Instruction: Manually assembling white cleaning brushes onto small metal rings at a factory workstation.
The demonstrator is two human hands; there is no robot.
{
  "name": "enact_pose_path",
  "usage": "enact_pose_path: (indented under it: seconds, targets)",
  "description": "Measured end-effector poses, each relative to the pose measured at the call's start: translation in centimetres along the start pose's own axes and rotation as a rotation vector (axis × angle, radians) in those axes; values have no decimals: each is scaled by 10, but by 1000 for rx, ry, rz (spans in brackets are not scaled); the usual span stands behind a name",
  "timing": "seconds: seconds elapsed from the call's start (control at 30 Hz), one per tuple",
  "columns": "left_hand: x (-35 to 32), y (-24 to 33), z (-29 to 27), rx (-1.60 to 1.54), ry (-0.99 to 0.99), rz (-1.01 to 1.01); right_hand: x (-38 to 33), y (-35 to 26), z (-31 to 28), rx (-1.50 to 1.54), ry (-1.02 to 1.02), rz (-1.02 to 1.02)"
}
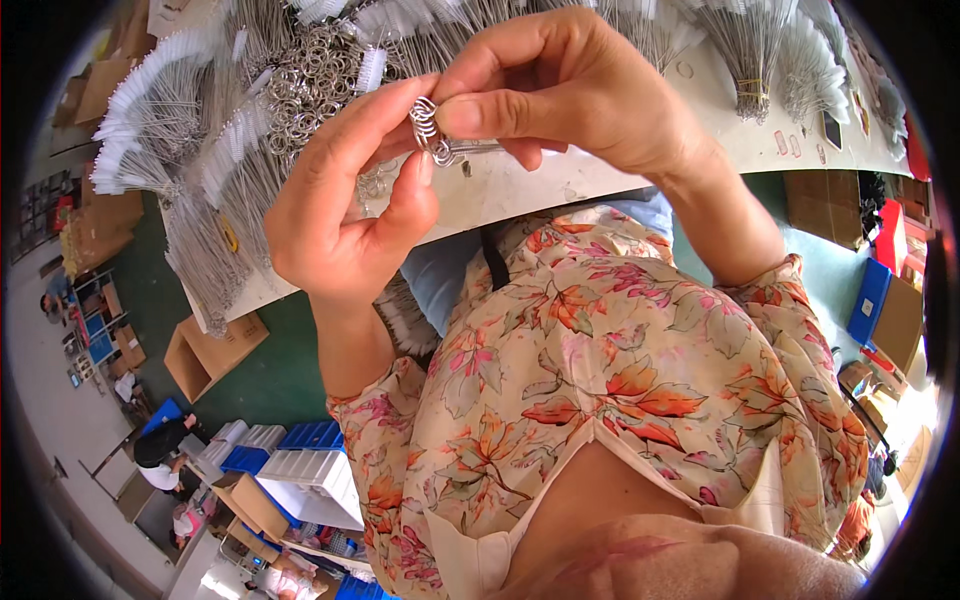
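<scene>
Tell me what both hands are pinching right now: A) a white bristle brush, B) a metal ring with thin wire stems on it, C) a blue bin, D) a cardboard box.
B: the left hand and right hand meet on a small metal ring with wire stems sticking out toward the right, above the table; the brushes lie untouched behind.

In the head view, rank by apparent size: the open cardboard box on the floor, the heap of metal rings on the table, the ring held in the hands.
1. Cardboard box
2. Heap of rings; similar, so unsure
3. Held ring
</scene>
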State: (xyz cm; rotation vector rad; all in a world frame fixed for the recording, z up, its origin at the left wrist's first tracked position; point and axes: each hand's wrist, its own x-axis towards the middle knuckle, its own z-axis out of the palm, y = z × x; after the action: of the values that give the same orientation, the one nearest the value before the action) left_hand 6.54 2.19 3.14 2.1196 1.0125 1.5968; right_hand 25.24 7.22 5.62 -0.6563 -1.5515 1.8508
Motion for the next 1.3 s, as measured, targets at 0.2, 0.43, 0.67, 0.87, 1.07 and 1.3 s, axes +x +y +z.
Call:
enact_pose_path:
  seconds: [0.2, 0.43, 0.67, 0.87, 1.07, 1.3]
  targets:
    - [-1, -2, 3, -244, 23, -97, 4, -8, -14, 48, -120, 79]
    - [0, -3, 15, -139, 100, -32, 0, 17, -7, 268, -18, 62]
    - [3, -5, 16, -53, 108, 58, 8, 23, -9, 205, -115, -90]
    - [1, -9, 4, -55, 24, 65, 4, -12, -18, -120, -189, -17]
    - [-1, -3, 4, -199, 53, -84, 1, -4, -5, -41, -83, -7]
    - [4, 5, -4, -222, 39, -250, -5, 30, 2, -363, 42, -361]
